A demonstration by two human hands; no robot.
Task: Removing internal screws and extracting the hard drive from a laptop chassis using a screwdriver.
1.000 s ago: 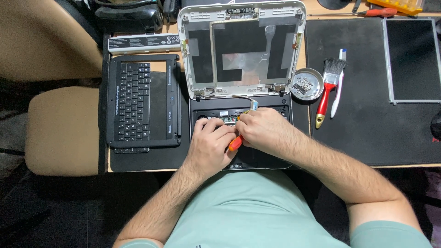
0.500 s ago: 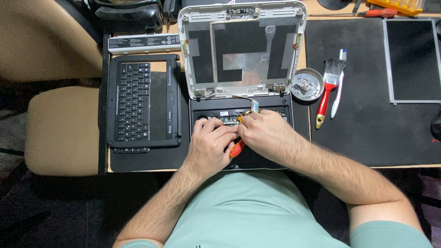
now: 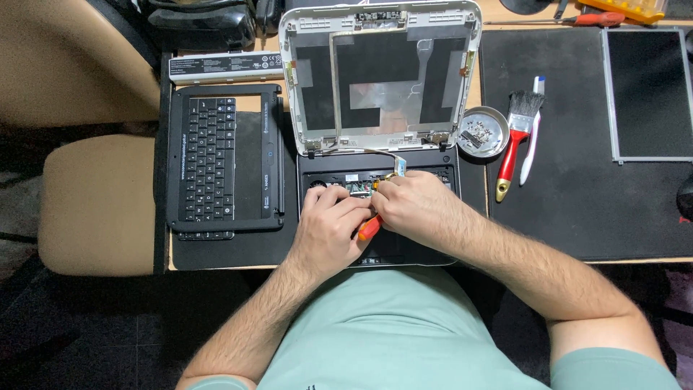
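Hands deep in a stripped laptop [image 3: 379,249], lid raised.
Right hand [image 3: 415,209] clamped round an orange screwdriver [image 3: 369,228] over the open base; left hand [image 3: 330,225] curled beside, touching it, grip unclear.

The laptop base [image 3: 375,217] is black and lies flat on the desk, directly in front of the person. Its keyboard is taken out, so the inner parts show in the open top, with a green board near the middle. The lid [image 3: 381,76] is attached at the two hinges and is opened away from the person. It is a white shell without screen; inside are black patches, silver foil and a thin cable going down to the base. The screwdriver [image 3: 369,228] has an orange-red handle. It lies slanted over the base, mostly covered, so its tip probably points at the board.
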